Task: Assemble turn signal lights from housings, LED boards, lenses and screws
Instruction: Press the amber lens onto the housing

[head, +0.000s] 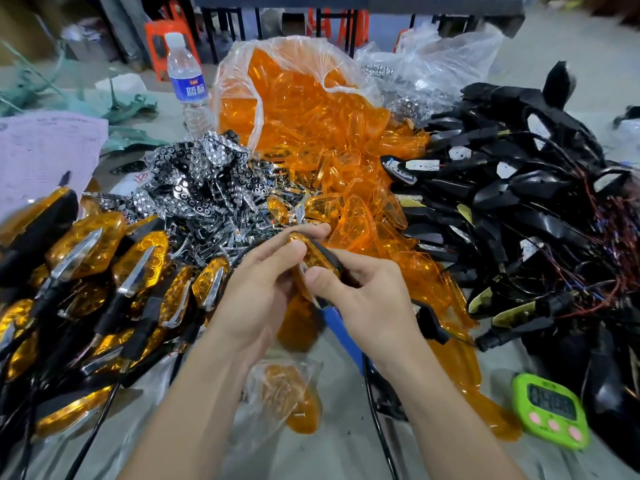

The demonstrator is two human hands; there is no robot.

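Frame centre: left hand (pixel 263 285) and right hand (pixel 367 299) both gripped one amber-lensed light (pixel 313 259) — thumbs on top, probably pressing it together — beside finished lights (pixel 145 261), lower left.

One wide-angle view, worn on the person's head, faces forward and down over the table (pixel 339 452), close above the left hand (pixel 258 289) and right hand (pixel 367 299) at centre; a red stool (pixel 161 38) stands far beyond

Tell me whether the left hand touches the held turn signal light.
Touching: the head view shows the left hand pinching the turn signal light between thumb and fingers.
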